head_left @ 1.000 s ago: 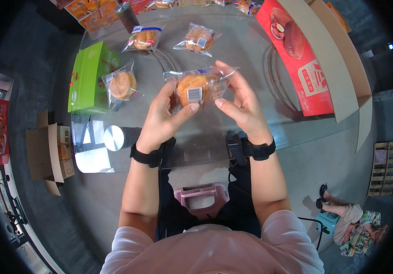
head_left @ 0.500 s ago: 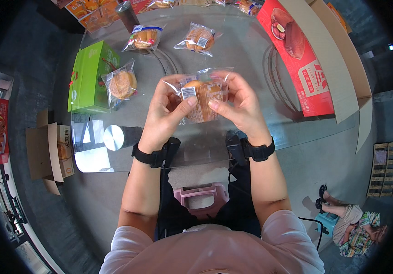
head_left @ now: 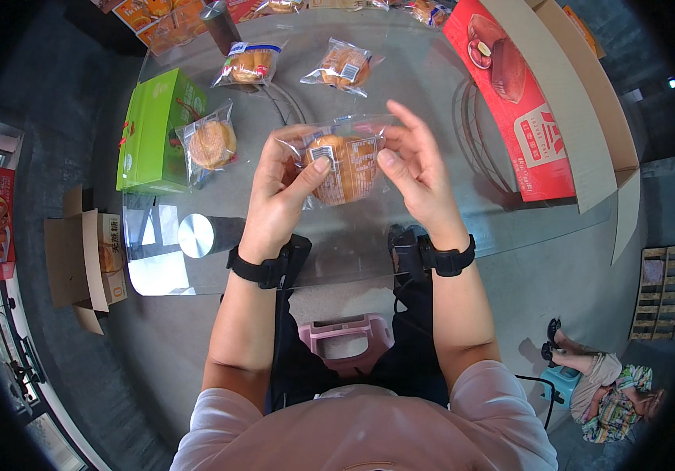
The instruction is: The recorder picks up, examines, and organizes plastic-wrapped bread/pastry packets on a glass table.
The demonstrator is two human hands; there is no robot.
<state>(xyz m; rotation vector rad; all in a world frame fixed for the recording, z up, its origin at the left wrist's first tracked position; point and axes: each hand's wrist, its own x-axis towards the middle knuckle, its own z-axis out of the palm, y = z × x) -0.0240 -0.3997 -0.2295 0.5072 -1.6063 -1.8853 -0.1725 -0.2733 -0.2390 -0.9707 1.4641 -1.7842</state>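
A clear plastic package with a bread roll [head_left: 339,180] is held up between both hands over the glass table [head_left: 400,71]. My left hand [head_left: 286,184] grips its left side, thumb pressed across the front. My right hand [head_left: 412,177] holds the right edge with the thumb, its index finger raised. Nearby lie a packaged round bread [head_left: 210,147] at the left and two more packaged breads, one upper left [head_left: 249,64] and one upper middle [head_left: 345,67].
A green box [head_left: 149,133] sits at the left, a large red carton [head_left: 518,118] at the right, a metal cylinder [head_left: 219,31] behind. An open cardboard box [head_left: 86,259] stands lower left, a pallet [head_left: 658,290] at the far right. A seated person [head_left: 604,392] is at lower right.
The package has turned to show more printed wrapper than one second ago. Since half a second ago my right hand's index finger has lifted and its thumb has shifted rightward.
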